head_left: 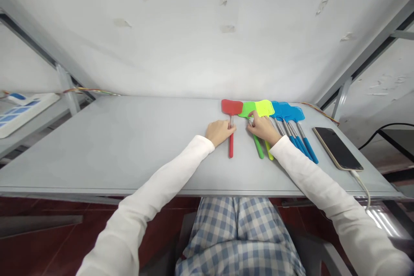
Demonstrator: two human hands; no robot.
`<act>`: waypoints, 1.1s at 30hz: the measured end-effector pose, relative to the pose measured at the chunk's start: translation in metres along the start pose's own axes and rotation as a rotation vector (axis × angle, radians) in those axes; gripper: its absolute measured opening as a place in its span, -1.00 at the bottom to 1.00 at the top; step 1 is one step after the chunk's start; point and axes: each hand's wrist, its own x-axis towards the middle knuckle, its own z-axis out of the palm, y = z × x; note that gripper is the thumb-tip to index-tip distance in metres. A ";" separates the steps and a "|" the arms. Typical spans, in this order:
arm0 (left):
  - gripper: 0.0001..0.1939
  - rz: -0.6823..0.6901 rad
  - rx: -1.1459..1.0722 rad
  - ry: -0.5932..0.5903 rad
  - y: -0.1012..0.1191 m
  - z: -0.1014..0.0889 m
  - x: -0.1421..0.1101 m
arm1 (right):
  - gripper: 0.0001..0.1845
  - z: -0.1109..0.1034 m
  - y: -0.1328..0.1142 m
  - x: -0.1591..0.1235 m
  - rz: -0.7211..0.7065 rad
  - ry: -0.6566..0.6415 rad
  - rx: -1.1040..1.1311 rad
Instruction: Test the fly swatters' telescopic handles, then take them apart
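A red fly swatter [232, 107] lies on the table with its handle pointing at me. My left hand [220, 132] is closed, fingers pinching its metal shaft just above the red grip. To its right, my right hand [264, 128] is closed on the metal shaft of a green fly swatter [247, 108]. That hand partly covers a yellow fly swatter [265, 107], whose head overlaps the green one. Several blue fly swatters [294, 113] lie fanned out beyond it, their heads overlapping and handles slanting toward the right front.
A phone [338, 148] with a white charging cable [361, 183] lies at the right end of the grey table [113, 146]. Behind rises a white wall [181, 51] with tape scraps. A white tray with blue squares [27, 112] stands on another surface at far left.
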 end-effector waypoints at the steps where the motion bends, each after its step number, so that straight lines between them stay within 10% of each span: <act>1: -0.63 0.036 0.019 -0.013 0.004 0.002 0.001 | -0.63 0.001 0.002 0.000 -0.001 0.000 0.009; 7: -0.46 0.227 0.047 -0.095 0.013 -0.005 -0.007 | -0.68 -0.006 0.002 -0.004 0.015 0.105 0.024; 17: -0.58 0.003 0.005 -0.030 -0.075 -0.021 0.018 | -0.68 -0.017 0.004 -0.018 -0.063 0.107 -0.020; 33: -0.64 0.039 0.166 0.036 -0.060 -0.011 0.012 | -0.76 -0.043 0.086 -0.047 0.260 0.217 -0.005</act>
